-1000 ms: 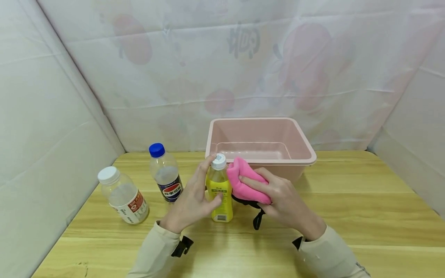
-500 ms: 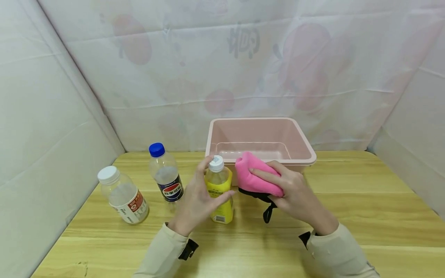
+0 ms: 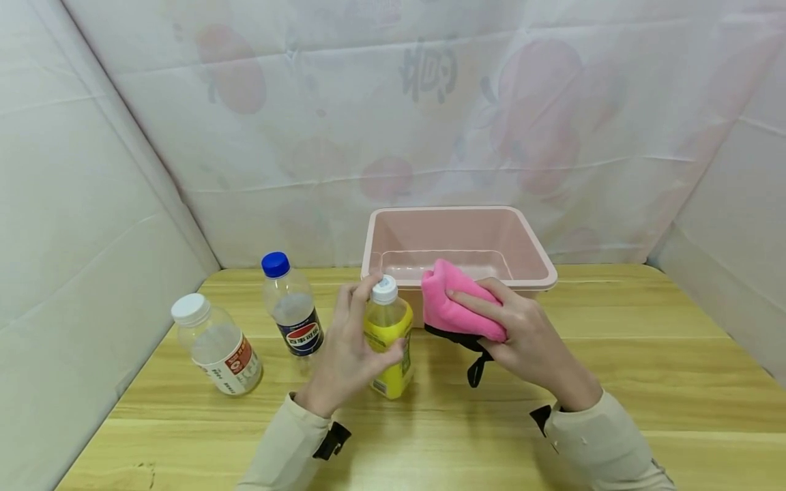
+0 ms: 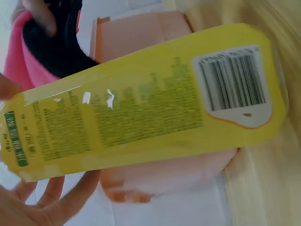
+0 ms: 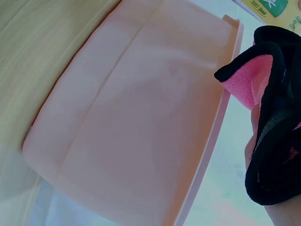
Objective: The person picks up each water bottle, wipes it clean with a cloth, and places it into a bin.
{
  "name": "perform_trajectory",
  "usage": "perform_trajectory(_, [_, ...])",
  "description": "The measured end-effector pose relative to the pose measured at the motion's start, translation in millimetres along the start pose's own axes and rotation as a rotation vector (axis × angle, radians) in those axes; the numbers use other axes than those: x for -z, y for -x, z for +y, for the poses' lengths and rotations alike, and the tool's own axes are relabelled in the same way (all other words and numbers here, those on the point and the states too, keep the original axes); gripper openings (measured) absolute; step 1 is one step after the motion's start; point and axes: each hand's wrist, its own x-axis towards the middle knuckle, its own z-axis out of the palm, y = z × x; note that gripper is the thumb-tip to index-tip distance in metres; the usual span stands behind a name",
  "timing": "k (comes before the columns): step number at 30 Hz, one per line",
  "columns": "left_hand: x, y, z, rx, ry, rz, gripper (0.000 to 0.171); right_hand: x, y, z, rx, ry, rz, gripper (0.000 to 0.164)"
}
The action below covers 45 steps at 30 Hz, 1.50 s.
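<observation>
In the head view my left hand point(image 3: 350, 351) holds a yellow-labelled drink bottle point(image 3: 399, 372) with a white cap, index finger up by the cap and thumb across the label's front. The left wrist view shows the bottle's label point(image 4: 146, 106) close up, its barcode near the base. Just right of the bottle, my right hand point(image 3: 525, 337) grips a folded pink cloth point(image 3: 454, 307) with black edging and a hanging black loop. A gap separates cloth and bottle. In the right wrist view the cloth's black edge point(image 5: 263, 155) hides most of the fingers.
Behind the hands stands a pink plastic basin point(image 3: 540, 273). To the left are a blue-capped cola bottle point(image 3: 301, 334) and a white-capped clear bottle point(image 3: 224, 354), both upright on the wooden table point(image 3: 614, 382). White printed sheeting point(image 3: 276, 136) encloses the back and sides.
The right hand has moved the cloth right and slightly up, away from the bottle. The yellow bottle has turned in the left hand, its barcode shifting left.
</observation>
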Motion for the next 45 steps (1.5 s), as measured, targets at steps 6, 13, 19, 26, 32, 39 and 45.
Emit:
perform_trajectory(6, [8.9, -1.6, -6.3, -0.009, 0.019, -0.042, 0.092, 0, 0, 0, -0.001, -0.010, 0.012, 0.069])
perform_trajectory(13, [16.5, -1.7, -15.2, -0.052, 0.080, -0.115, 0.087, 0, 1, -1, -0.048, -0.062, 0.026, 0.067])
perform_trajectory(19, [21.7, -3.0, -16.6, -0.006, 0.186, -0.167, 0.085, -1, -2, -2, -0.048, -0.205, 0.071, 0.067])
perform_trajectory(26, [23.4, -3.9, -17.8, -0.004, 0.200, -0.198, 0.082, -14, 0, -5, -0.007, -0.339, 0.116, 0.075])
perform_trajectory(32, [23.6, -4.7, -17.9, 0.015, 0.221, -0.219, 0.082, -29, 5, -9, -0.044, -0.350, 0.041, 0.069])
perform_trajectory(39, [24.0, -3.2, -17.5, 0.024, 0.227, -0.209, 0.083, -32, 5, -13, -0.058, -0.171, -0.103, 0.087])
perform_trajectory(45, [24.1, -1.9, -16.9, 0.031, 0.229, -0.199, 0.084, -38, 3, -20, -0.024, -0.027, -0.149, 0.112])
